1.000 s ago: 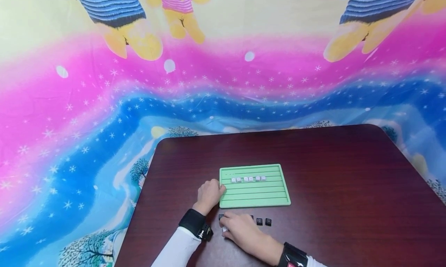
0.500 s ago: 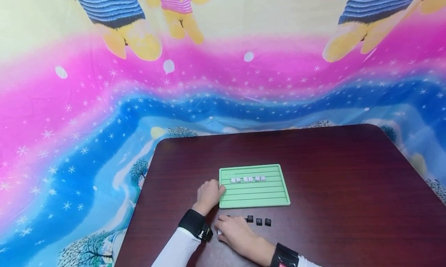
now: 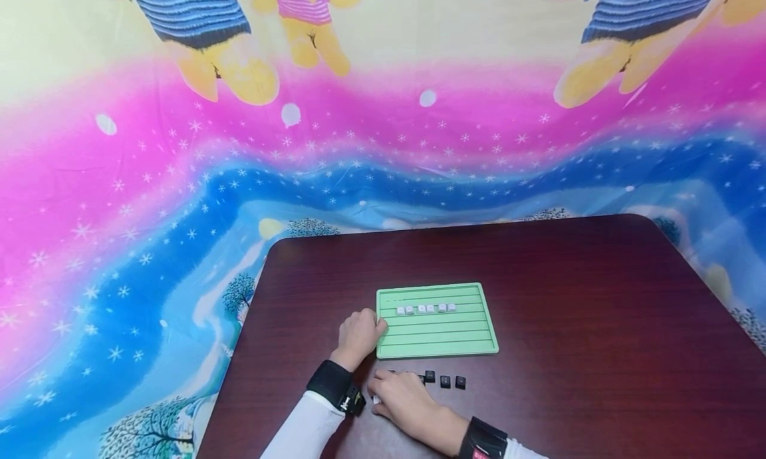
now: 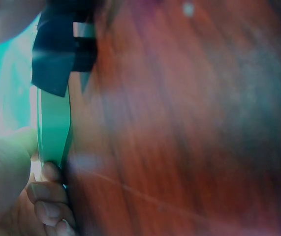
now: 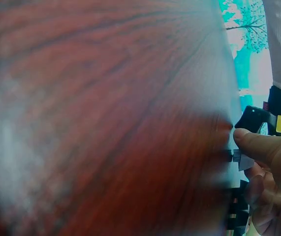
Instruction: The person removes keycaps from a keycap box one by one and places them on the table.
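Note:
My left hand [image 3: 359,336] grips the left edge of a light green grooved board [image 3: 435,339], its thumb on the rim. In the left wrist view, curled fingertips [image 4: 51,211] lie against the green board's side [image 4: 55,123]. Several white keycaps [image 3: 421,309] stand in a row on one of the board's upper grooves. Below the board, my right hand [image 3: 403,399] pinches a white keycap [image 5: 245,162] between thumb and fingers, low over the table; the hand covers most of it in the head view. Black keycaps [image 3: 445,382] lie in a row beside this hand, partly hidden by it.
The dark reddish-brown table [image 3: 574,326] extends on both sides of the board. Behind it hangs a colourful printed cloth [image 3: 383,126]. The left wrist's black band [image 3: 331,381] is close to the right hand's fingers.
My right hand has shifted slightly left and uncovered more of a black keycap on its right; in the last half second it has hardly moved. The left hand stays on the board.

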`<state>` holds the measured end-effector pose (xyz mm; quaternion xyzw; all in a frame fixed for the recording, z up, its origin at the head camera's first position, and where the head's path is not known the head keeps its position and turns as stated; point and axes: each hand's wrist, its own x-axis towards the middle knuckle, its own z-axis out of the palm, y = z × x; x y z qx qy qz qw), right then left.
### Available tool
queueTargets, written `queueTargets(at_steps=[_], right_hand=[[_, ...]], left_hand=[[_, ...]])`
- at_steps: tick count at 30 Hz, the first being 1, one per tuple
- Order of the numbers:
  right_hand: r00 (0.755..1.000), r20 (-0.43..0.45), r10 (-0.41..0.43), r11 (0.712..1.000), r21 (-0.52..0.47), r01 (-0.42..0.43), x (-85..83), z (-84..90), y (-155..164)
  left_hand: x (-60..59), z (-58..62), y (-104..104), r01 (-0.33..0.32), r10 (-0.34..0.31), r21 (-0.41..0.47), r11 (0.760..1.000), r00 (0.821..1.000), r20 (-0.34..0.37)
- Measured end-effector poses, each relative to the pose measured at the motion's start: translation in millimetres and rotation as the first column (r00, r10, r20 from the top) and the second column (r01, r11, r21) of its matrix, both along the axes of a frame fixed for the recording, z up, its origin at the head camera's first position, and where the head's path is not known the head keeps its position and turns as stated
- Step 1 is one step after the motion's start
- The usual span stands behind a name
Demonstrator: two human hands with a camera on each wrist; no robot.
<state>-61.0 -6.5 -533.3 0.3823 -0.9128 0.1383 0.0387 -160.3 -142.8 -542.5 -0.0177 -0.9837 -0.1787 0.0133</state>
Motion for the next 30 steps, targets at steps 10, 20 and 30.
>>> queueTargets(at_steps=[10, 20, 30], right_hand=[[1.0, -0.009, 0.009, 1.0, -0.009, -0.009, -1.7, -2.2, 0], [0.999, -0.039, 0.009, 1.0, 0.002, -0.009, -2.3, -0.7, 0], [1.0, -0.009, 0.016, 0.999, -0.038, -0.016, -2.6, 8.0, 4]], left_hand=[[0.1, 1.7, 0, 0.0, 0.0, 0.011, 1.0, 1.0, 0.007], [-0.6, 2.9, 1, 0.003, -0.003, 0.004, 1.0, 1.0, 0.01], [-0.5, 1.3, 0, 0.003, -0.003, 0.002, 1.0, 1.0, 0.012]])
